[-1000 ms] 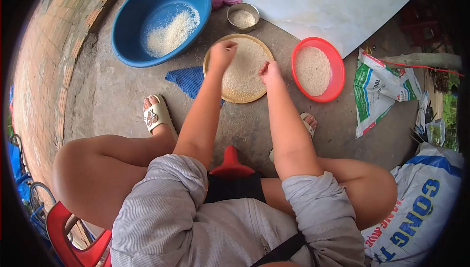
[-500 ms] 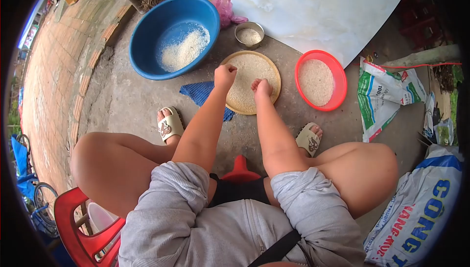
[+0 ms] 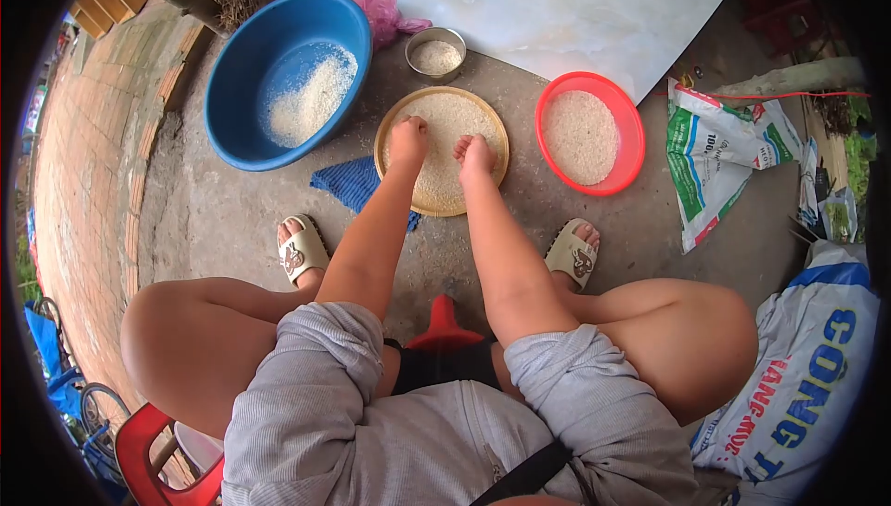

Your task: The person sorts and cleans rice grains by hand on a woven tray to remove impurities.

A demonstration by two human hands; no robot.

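Observation:
A round tan tray [image 3: 380, 149] filled with a layer of rice [image 3: 452, 114] lies on the ground between my feet. Over its left part is my left hand [image 3: 408, 139], fingers curled closed. My right hand [image 3: 476, 155] is over the right part of the tray, also with curled fingers. Whatever either hand may hold is too small or too hidden to make out. A blue cloth [image 3: 348, 183] sticks out from under the tray's left side.
A blue basin [image 3: 223, 102] with rice stands at the left, a red basin [image 3: 634, 149] with rice at the right. Behind the tray sits a metal bowl [image 3: 436, 73]. A pale board [image 3: 566, 5], an opened sack [image 3: 705, 158] and a large printed sack [image 3: 798, 376] lie around. A red chair [image 3: 139, 446] is at lower left.
The view has shifted, so the tray and basins appear farther left. My hands stay over the tray; the left has lowered slightly relative to it, and both remain closed.

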